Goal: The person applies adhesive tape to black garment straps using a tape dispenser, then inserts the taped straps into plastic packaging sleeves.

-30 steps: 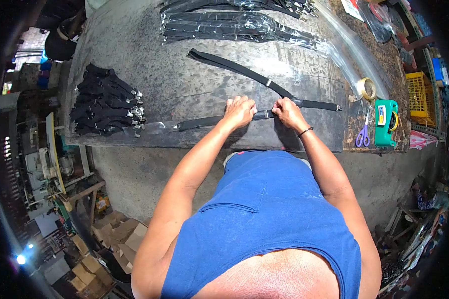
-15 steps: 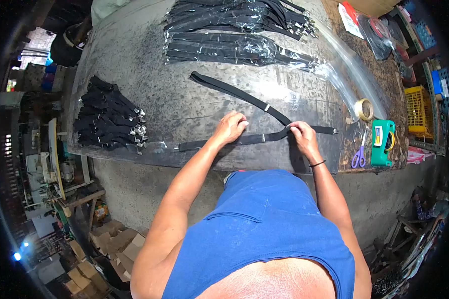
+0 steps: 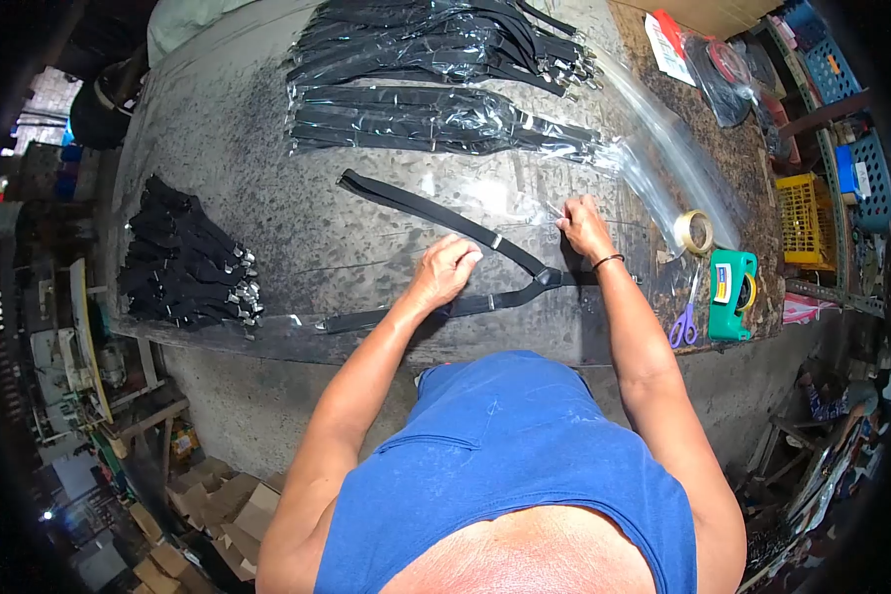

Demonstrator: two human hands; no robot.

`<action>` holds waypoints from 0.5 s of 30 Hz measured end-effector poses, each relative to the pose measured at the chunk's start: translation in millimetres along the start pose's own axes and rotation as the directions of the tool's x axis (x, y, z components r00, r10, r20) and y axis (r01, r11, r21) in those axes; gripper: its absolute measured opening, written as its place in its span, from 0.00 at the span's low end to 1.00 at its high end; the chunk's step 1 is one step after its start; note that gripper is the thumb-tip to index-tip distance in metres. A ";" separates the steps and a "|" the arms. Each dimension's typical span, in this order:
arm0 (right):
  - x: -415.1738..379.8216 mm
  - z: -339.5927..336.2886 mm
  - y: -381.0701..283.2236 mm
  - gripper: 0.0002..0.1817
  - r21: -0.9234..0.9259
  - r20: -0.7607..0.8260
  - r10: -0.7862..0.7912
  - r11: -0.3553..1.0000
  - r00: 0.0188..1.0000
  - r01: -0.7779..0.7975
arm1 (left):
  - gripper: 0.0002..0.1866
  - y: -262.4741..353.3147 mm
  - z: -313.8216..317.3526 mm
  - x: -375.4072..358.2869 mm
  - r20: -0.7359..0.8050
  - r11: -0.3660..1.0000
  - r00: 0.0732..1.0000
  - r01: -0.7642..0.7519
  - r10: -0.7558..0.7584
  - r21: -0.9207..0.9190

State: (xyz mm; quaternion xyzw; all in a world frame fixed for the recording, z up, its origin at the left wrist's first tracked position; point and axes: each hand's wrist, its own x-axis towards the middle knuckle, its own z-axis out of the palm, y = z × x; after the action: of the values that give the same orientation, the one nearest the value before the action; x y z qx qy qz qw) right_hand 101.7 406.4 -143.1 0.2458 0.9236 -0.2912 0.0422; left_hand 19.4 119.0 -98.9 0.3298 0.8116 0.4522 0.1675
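Observation:
A pair of black Y-shaped suspenders (image 3: pixel 436 214) with metal fittings lies spread on the worktable, its straps joining at a dark patch on the right. My left hand (image 3: pixel 445 271) is closed over the lower strap, thumb and fingers together; whatever it may hold is hidden. Beyond the joint, my right hand (image 3: pixel 586 230) pinches at the edge of shiny clear plastic film (image 3: pixel 537 206) on the table; glare blurs the film's outline. My right forearm covers part of the suspenders' short tail.
Several suspenders in clear wrap (image 3: pixel 436 119) lie at the back. A pile of loose black suspenders (image 3: pixel 183 257) sits left. On the right are clear plastic sleeves (image 3: pixel 678 148), a tape roll (image 3: pixel 695 232), purple-handled scissors (image 3: pixel 683 325) and a green tape dispenser (image 3: pixel 733 297).
My right hand has let go of the suspenders near their joint and moved away from me to the clear film. My left hand remains closed near the lower strap. The camera view has shifted slightly.

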 end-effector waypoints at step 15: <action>-59.7 -83.6 -131.0 0.07 0.386 -0.284 -0.536 0.695 0.795 0.606 | 0.15 81.2 -48.5 70.6 0.279 0.969 0.928 -0.222 0.245 -0.109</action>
State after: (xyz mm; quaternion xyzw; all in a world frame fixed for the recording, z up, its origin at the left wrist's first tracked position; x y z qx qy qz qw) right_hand 96.8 334.4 7.0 -0.0300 0.8585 -0.4797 -0.1791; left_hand -28.3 167.6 -2.5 0.4803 0.7153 0.4460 0.2423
